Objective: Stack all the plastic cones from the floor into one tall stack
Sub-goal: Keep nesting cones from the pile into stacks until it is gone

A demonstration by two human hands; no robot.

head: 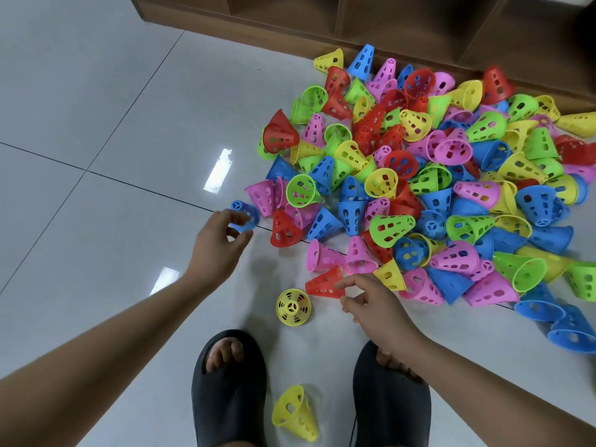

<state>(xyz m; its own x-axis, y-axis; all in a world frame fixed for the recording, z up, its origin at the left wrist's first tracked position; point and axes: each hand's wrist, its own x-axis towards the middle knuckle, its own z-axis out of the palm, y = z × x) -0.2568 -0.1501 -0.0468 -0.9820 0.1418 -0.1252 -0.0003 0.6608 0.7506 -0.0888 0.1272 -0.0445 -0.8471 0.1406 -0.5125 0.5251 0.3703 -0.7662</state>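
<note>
A wooden shelf backs the pile of cones on the tiled floor. One yellow cone stands ahead of the black slippers. The left hand reaches out and curls round a blue cone at the pile's edge. The right hand pinches the rim of a perforated red cone lying on its side.

Person wears black slide sandals: left sandal, right sandal. Chunky one-piece moulded look, matte finish, rounded edges. A wide band runs over each foot, and the front is open with toes showing. Left hand and right hand bare. Both forearms bare too, right up to the frame edge.
</note>
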